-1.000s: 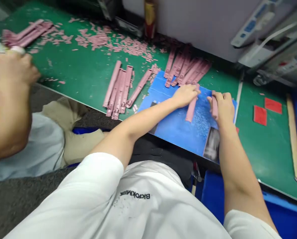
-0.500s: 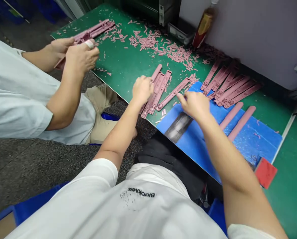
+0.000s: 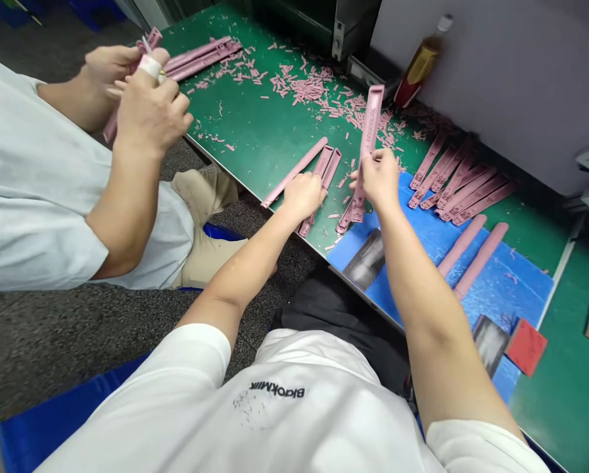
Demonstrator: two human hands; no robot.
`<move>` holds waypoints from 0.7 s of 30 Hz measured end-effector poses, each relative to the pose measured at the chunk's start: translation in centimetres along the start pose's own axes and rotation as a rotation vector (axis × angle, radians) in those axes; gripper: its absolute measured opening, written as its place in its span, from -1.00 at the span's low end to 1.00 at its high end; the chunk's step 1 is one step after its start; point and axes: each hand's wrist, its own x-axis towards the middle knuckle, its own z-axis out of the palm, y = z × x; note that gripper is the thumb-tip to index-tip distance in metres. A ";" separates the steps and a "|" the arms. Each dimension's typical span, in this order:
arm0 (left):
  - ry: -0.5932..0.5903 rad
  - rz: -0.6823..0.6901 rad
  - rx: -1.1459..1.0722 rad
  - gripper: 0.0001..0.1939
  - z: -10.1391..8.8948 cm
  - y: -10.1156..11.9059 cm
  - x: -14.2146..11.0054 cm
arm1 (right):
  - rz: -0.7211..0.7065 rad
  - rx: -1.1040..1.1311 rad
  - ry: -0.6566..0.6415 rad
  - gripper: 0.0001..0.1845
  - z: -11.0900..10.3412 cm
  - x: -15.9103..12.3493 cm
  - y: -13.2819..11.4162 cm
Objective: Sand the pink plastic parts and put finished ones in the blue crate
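Note:
My right hand (image 3: 380, 179) is closed around a long, narrow pink molded strip (image 3: 372, 121), lifted and nearly upright, its hollow side with raised lettering in view. Another pink strip (image 3: 344, 221) lies partly hidden beneath its lower end. My left hand (image 3: 303, 196) is closed over hollow pink strips (image 3: 324, 159) at the table's near edge; its fingertips are partly hidden. Just left of that hand, a smooth-backed pink strip (image 3: 294, 173) lies slanted, its lower end at the edge.
Pink scraps (image 3: 314, 89) litter the green table (image 3: 245, 131). A blue mat (image 3: 526, 269) bears a fan of pink strips (image 3: 465, 187), two smooth strips and dark sanding pads (image 3: 366, 259). Red blocks (image 3: 526, 347) sit at right. At left, a co-worker's hands (image 3: 149, 112) hold a pink strip and a blade-like tool.
My right hand has picked up a pink strip and raised it. My left hand has moved right across the strips, and the smooth strip now lies apart on its left.

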 end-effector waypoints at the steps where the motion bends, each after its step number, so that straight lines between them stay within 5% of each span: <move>1: -0.033 -0.021 -0.002 -0.65 0.1 0.5 0.3 | 0.010 0.111 0.042 -0.89 -0.9 -0.7 0.1; 5: 0.083 -0.075 -0.220 -0.77 -0.6 1.1 0.7 | -0.023 0.356 0.141 -0.53 -6.5 -6.7 0.3; 8: 0.246 -0.077 -0.817 -0.81 -1.5 2.0 -0.8 | 0.054 0.451 0.214 -0.43 -12.2 -14.1 1.2; 11: 0.234 -0.041 -1.372 -0.75 -1.4 4.6 -3.7 | 0.045 0.391 0.461 -0.42 -17.8 -21.7 3.3; 14: 0.137 0.045 -1.596 -0.66 -0.1 8.3 -6.8 | -0.031 0.278 0.751 -0.36 -21.9 -27.8 5.7; 17: 0.069 0.116 -1.655 -0.46 2.1 11.5 -8.9 | -0.089 0.146 1.027 -0.29 -23.5 -31.5 8.2; 21: -0.003 0.218 -1.541 -0.17 5.1 14.8 -10.4 | -0.028 -0.026 1.059 -0.16 -22.4 -33.2 11.9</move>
